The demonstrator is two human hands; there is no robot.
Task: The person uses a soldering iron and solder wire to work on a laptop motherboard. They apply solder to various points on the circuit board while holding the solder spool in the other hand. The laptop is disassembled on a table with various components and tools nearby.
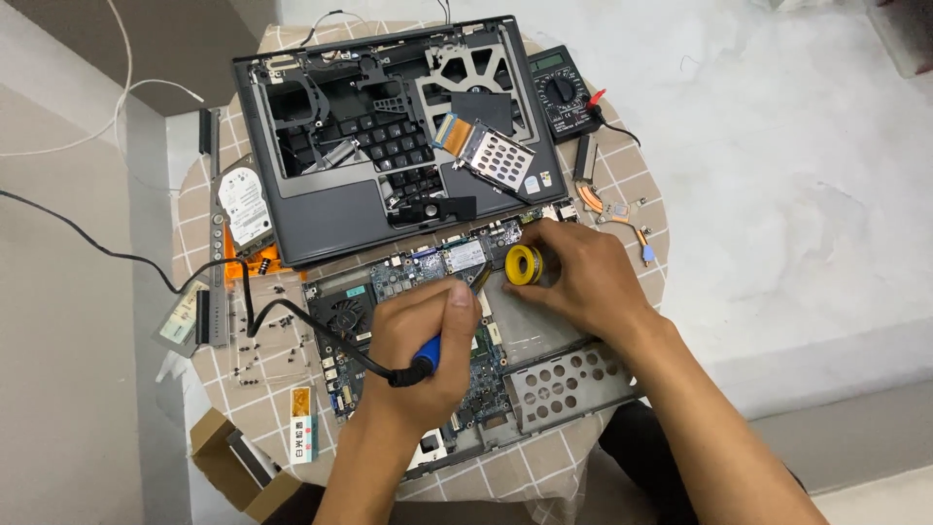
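Observation:
My left hand (425, 342) grips a soldering iron with a blue handle (429, 353), its black cord (292, 309) running off to the left. The iron's tip points toward the laptop motherboard (418, 275) lying on the table. My right hand (573, 274) holds a small yellow round tin (524, 264) against the board's upper right part. Behind the board lies the opened grey laptop case (330, 209) with its keyboard partly stripped.
A round table with a checked cloth (505, 476) carries a hard drive (243, 206), a black multimeter (563, 95), a copper heat pipe (612, 209), loose screws (258, 365) and a small cardboard box (233, 465). White floor lies to the right.

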